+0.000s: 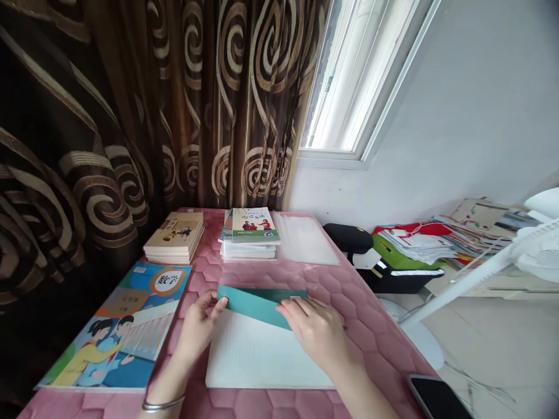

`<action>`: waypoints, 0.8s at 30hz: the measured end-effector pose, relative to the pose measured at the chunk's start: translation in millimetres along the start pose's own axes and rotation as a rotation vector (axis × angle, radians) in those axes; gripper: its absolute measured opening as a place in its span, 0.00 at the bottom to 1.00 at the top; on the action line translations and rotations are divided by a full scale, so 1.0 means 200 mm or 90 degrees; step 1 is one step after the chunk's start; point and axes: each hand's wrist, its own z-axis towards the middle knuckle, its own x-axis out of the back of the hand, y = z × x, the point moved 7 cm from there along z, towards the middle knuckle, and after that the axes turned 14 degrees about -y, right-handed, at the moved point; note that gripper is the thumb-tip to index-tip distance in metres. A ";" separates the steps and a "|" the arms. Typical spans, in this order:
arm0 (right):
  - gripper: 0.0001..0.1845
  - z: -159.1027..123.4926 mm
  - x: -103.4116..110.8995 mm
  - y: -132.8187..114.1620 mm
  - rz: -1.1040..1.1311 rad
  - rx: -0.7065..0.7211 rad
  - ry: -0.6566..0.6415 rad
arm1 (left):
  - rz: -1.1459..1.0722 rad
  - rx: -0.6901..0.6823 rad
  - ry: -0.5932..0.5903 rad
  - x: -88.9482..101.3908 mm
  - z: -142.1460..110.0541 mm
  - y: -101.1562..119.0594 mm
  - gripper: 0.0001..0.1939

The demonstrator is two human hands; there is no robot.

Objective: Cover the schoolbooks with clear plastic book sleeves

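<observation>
A book with a teal cover (pixel 251 305) lies in the middle of the pink quilted table cover. Its cover edge is folded over a pale, blank-looking page (pixel 266 361). My left hand (pixel 202 323) pinches the upper left corner of the teal flap between thumb and fingers. Against the right part of the same flap, my right hand (pixel 317 329) presses with its fingers bent together; its fingertips partly cover the teal strip. A silver bangle (pixel 163 405) circles my left wrist. Left of my left hand lies a colourful maths textbook (pixel 126 326).
Behind stand a stack of tan books (pixel 174 235), a stack of picture-covered books (pixel 251 230) and clear plastic sheets (pixel 305 238). A phone (pixel 439 397) lies at the right edge. Beyond it are a white fan (pixel 463 285) and a black bag (pixel 402 279) with papers.
</observation>
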 end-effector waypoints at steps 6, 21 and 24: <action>0.19 0.05 -0.14 -0.26 -0.011 0.083 0.034 | -0.095 0.051 0.046 -0.08 0.03 -0.14 0.21; 0.24 0.01 -0.36 -0.29 0.027 0.056 -0.068 | 0.137 0.173 0.151 0.15 0.21 -0.27 0.14; 0.24 0.01 -0.35 -0.29 0.038 0.058 -0.059 | 0.202 0.197 0.127 0.16 0.40 -0.27 0.11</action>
